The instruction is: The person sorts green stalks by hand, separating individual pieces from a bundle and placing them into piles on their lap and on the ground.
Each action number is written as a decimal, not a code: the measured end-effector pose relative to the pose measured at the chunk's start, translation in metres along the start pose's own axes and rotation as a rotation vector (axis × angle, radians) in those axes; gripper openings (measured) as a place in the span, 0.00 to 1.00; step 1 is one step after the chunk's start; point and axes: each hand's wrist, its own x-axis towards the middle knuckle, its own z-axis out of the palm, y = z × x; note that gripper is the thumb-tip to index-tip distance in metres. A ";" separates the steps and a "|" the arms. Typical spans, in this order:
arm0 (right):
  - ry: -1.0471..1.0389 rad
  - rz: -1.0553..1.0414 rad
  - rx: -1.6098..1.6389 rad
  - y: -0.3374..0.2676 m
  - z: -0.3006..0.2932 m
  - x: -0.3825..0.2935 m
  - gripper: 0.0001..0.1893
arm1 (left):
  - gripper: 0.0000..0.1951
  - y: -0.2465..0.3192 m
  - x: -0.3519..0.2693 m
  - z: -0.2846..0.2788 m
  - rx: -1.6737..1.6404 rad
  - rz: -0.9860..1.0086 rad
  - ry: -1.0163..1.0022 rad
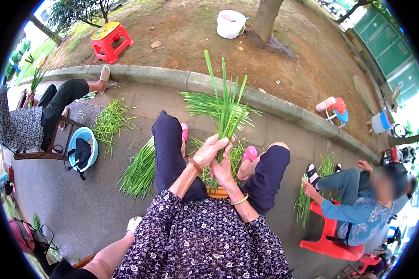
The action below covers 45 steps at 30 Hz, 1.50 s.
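Both of my hands are closed around one upright bunch of long green leafy stalks, between my knees. My left hand, with a brown bangle at the wrist, grips it higher up. Just below and to the right, my right hand, with a pale yellow bangle, holds the lower part. Behind the bunch, a pile of similar stalks lies on the pavement by the kerb. A thick green heap rests beside my left leg. Loose leaves are scattered between my feet, partly hidden by my hands.
A person sits at the left near a blue basin holding a black bag; another sits at the right on a red plastic chair, touching stalks. Loose greens lie left. Beyond the stone kerb are a red stool and white bucket.
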 end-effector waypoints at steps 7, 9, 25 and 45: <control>0.002 -0.015 -0.101 -0.003 0.000 -0.002 0.11 | 0.16 -0.001 0.000 -0.001 0.030 0.004 0.031; -0.005 -0.003 -0.075 -0.003 0.001 -0.002 0.11 | 0.16 -0.001 0.000 -0.002 0.021 0.000 0.026; -0.030 0.005 -0.012 0.008 -0.002 0.003 0.14 | 0.15 -0.004 0.001 -0.005 0.076 -0.002 0.037; -0.003 0.001 -0.027 0.002 0.001 0.002 0.10 | 0.18 -0.004 0.002 -0.003 0.075 0.003 0.060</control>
